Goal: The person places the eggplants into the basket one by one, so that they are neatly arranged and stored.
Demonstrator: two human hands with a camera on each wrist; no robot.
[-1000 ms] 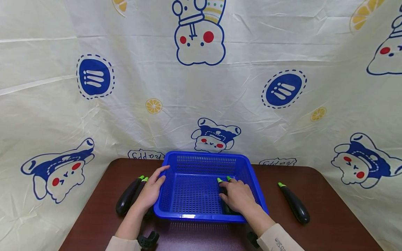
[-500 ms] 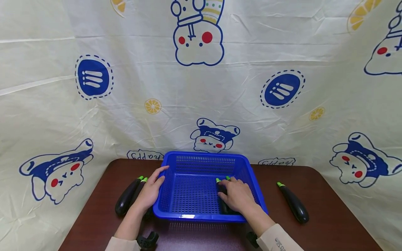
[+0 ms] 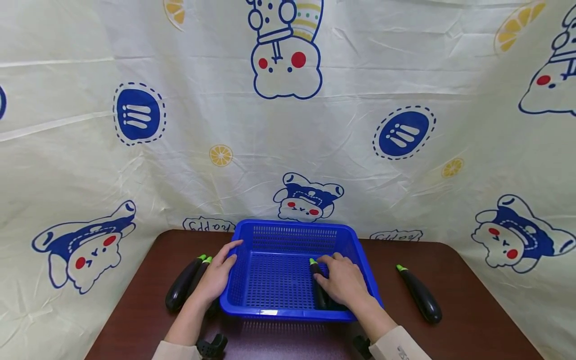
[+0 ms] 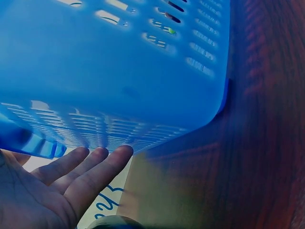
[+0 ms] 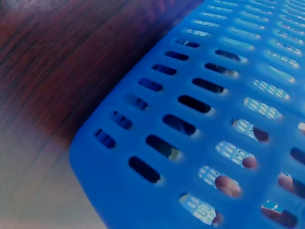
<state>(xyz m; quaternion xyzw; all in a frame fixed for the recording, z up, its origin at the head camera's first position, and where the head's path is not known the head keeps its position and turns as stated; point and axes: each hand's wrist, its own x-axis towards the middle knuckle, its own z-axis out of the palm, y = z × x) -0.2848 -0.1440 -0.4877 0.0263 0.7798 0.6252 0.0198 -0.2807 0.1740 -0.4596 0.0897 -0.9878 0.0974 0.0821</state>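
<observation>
In the head view, the left hand (image 3: 215,277) rests straight fingers on the left rim of a blue plastic basket (image 3: 288,314). Those fingers (image 4: 97,169) touch the slotted side wall in the left wrist view. Inside the basket, toward its right side, lies an eggplant (image 3: 319,292) with a green stem. Beside it the right hand (image 3: 345,280) reaches down, fingers bent over a second dark eggplant, mostly hidden under the palm; its thumb touches the first one. Fingertips (image 5: 228,185) show through the basket's slots (image 5: 194,103) in the right wrist view.
Several eggplants (image 3: 180,290) lie on the brown table (image 3: 468,300) left of the basket, partly behind the left forearm. Another eggplant (image 3: 421,296) lies to the right. A printed cloth (image 3: 342,135) hangs behind the table's far edge.
The right hand has shifted slightly over the basket's eggplants, and the second green stem is now covered. More of the left one shows. The left hand has stayed on the rim.
</observation>
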